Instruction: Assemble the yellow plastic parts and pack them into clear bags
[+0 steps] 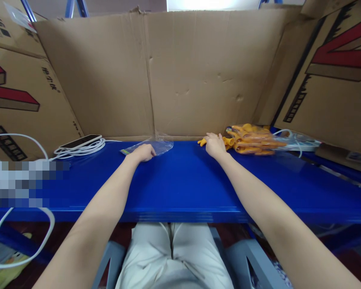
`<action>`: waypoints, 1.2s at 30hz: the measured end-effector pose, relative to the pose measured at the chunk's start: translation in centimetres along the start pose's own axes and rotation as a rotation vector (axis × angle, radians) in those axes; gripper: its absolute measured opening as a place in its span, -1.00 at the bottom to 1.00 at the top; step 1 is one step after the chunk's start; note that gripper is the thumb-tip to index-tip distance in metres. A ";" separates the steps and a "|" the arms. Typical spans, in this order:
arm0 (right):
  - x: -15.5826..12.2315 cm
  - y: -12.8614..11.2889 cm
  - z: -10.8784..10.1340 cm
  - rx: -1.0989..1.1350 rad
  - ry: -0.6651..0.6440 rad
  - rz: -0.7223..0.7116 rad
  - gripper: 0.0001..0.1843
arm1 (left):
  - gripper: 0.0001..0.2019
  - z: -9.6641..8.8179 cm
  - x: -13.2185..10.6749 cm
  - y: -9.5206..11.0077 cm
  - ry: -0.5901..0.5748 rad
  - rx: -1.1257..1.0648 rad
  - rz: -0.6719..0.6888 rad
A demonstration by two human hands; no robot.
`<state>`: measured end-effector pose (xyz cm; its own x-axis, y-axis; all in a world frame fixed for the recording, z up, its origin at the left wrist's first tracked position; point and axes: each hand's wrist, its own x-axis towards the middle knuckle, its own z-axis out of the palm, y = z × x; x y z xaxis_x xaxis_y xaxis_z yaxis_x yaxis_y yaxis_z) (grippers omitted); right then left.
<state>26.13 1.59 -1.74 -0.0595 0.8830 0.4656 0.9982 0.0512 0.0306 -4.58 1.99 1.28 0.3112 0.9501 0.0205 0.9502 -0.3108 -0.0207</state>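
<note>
My left hand [144,152] rests at the near edge of a clear plastic bag [164,147], which lies flat toward the back of the blue shelf. Its fingers are curled down onto the film. Farther right, my right hand [215,144] is closed over an orange rubber glove [228,142]; some glove fingers poke out on its left side. Right beside it lies a clear bag stuffed with several orange gloves [255,140]. My right fingertips are partly hidden.
Cardboard panels [198,72] wall the blue shelf [177,184] at the back and sides. To the left are a phone-like device [81,142] and a coiled white cable [84,149]. Another white cable [291,134] and a pale flat item [307,143] lie behind the gloves, right.
</note>
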 end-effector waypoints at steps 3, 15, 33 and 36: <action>-0.1 1.1 0.1 -0.056 0.007 0.122 -0.52 | -0.63 -0.1 -0.1 0.4 0.018 -0.049 0.027; -0.3 1.8 -0.2 -0.137 -0.022 0.254 -0.57 | -0.71 -0.4 -0.3 1.6 0.033 -0.090 0.154; 0.2 0.3 -1.7 0.217 0.191 0.176 -0.59 | -0.74 0.9 -0.2 0.6 0.125 0.012 -0.215; 0.2 -1.4 -1.7 0.427 0.169 0.031 -0.57 | -0.74 0.5 -0.5 1.1 0.119 0.039 -0.237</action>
<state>24.74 0.86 -0.19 0.0058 0.8003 0.5996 0.9092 0.2455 -0.3364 -3.73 1.19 0.75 0.0820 0.9857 0.1469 0.9963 -0.0770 -0.0395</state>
